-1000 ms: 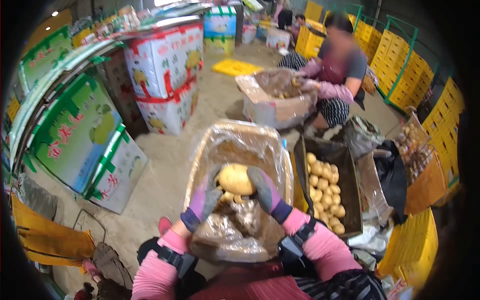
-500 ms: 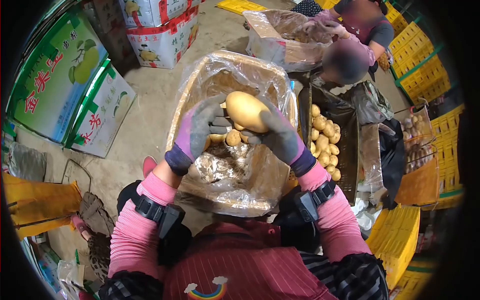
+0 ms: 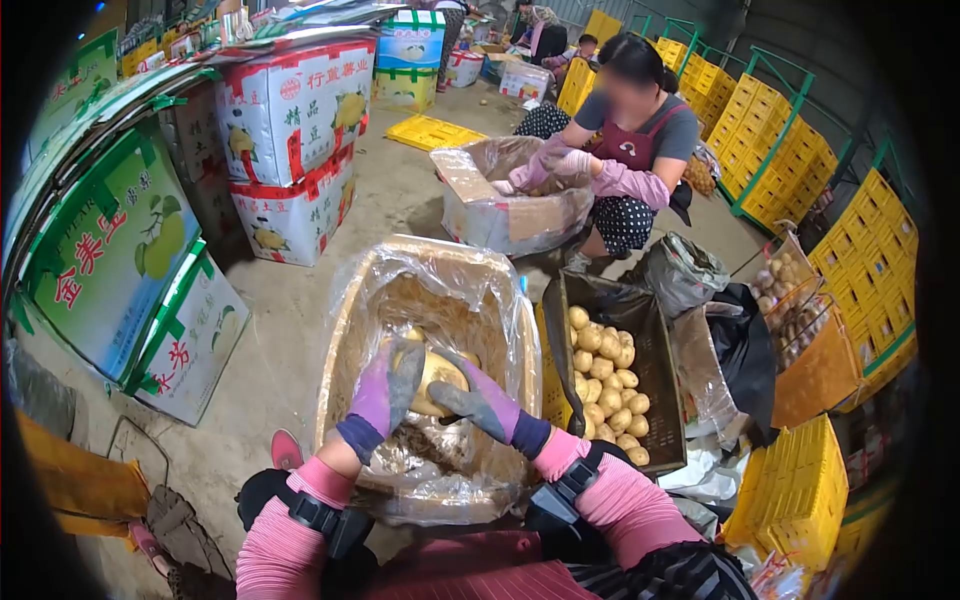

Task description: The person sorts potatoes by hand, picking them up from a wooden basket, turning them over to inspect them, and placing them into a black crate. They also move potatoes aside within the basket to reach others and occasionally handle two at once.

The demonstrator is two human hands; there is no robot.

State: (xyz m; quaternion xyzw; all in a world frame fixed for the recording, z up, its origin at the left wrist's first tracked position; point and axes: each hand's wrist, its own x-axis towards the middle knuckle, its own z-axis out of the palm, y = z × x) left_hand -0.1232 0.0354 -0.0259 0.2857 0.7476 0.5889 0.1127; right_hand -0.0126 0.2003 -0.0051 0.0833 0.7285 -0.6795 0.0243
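Note:
A large yellow potato sits low inside a cardboard box lined with clear plastic in front of me. My left hand, in a purple and grey glove, presses its left side. My right hand, gloved the same, presses its right side. Both hands grip the potato together. A few smaller potatoes lie under and behind it, mostly hidden by my hands.
A dark crate of potatoes stands to my right. A person in pink sleeves works at another plastic-lined box ahead. Printed cartons are stacked at the left. Yellow crates line the right side.
Both hands have lowered the large potato from above the box rim down into the box. The camera view has tilted up again, showing the person ahead.

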